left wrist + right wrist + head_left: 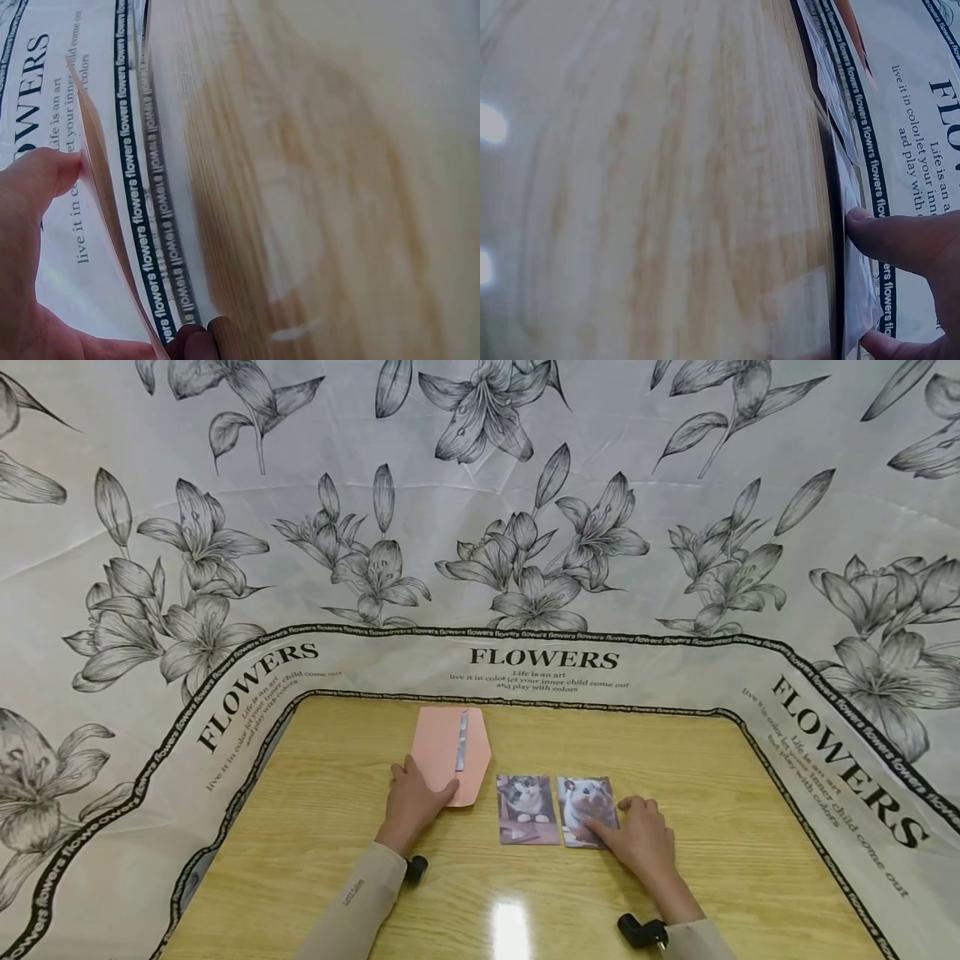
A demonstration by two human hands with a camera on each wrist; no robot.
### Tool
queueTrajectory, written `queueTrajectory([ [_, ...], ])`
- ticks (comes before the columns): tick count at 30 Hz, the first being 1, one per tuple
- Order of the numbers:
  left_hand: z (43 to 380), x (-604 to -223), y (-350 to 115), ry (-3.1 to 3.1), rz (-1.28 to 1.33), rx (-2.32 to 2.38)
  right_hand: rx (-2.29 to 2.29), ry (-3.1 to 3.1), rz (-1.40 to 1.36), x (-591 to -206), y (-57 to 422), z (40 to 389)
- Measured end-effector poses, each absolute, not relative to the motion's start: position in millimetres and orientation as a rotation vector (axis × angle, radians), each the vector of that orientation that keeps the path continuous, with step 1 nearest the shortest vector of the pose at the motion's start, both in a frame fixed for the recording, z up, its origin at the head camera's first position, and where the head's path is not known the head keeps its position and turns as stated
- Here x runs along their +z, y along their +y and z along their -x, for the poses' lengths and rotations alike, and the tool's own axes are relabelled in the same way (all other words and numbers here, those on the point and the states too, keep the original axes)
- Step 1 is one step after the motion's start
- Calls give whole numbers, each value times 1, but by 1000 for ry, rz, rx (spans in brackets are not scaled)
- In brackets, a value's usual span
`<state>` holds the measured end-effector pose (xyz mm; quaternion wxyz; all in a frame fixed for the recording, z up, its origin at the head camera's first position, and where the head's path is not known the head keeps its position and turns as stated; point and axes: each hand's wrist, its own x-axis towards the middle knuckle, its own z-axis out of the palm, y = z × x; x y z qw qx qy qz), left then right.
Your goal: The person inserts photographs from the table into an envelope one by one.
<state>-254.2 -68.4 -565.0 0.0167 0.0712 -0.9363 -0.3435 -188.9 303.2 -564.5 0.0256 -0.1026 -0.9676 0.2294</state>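
My left hand (414,803) pinches the near left part of a pink envelope (435,743), its thumb on top. In the left wrist view the envelope (105,176) shows nearly edge-on, tilted beside the thumb. A narrow strip of a printed picture (462,742) shows through its lengthwise gap. My right hand (647,835) holds the right side of a hamster photo card (579,802), with the thumb on its face and the other fingers curled by its edge. Just left of that card, a cat photo card (528,806) lies flat, apart from both hands.
The wood-grain table (450,893) carries all of these. A white cloth (540,664) with printed flowers and lettering stands round its back and sides. Light reflects off the table near the front.
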Motion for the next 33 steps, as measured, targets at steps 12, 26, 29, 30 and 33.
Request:
queueTrajectory([
  [12,255,-567,-68,-2905,-212,-1058,741,-2987,333,-561,297,191],
  [26,253,-565,-68,-2904,-221,-1085,899,-2995,238,-555,310,189],
  [29,253,-564,-69,-2901,-220,-1089,979,-2980,218,-555,314,190],
  [30,253,-564,-69,-2902,-221,-1087,994,-2978,212,-555,315,190],
  [33,254,-564,-69,-2902,-223,-1078,1020,-2958,195,-555,318,192],
])
